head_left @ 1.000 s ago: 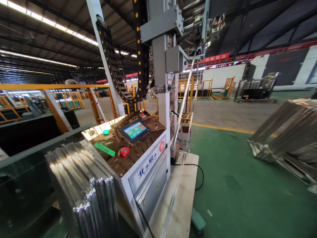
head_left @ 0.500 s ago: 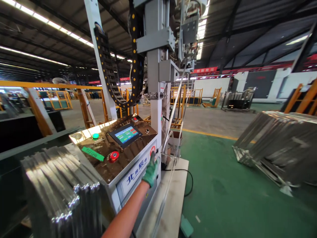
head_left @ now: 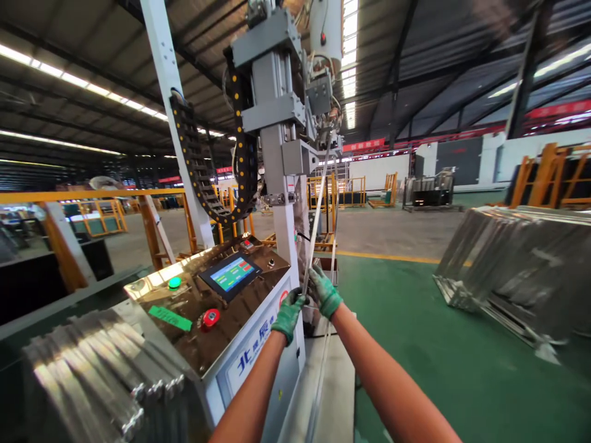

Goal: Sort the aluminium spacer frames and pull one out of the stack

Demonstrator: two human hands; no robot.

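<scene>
Both my hands wear green gloves and grip a thin aluminium spacer frame that hangs slanted from the machine head. My left hand is closed on the frame's near bar beside the white machine cabinet. My right hand is closed on the same bar just to the right. The frame's lower part runs down between my forearms toward the floor plate. The control panel with a touchscreen, a green button and a red stop button lies left of my hands.
A stack of aluminium frames leans at the lower left. Another rack of frames stands on the green floor at right. A black cable chain hangs behind the panel. Orange railings and racks line the back.
My left hand rose from the cabinet front to the frame's bar. My right hand came into view and took hold of the frame. The view tilted up and shifted right.
</scene>
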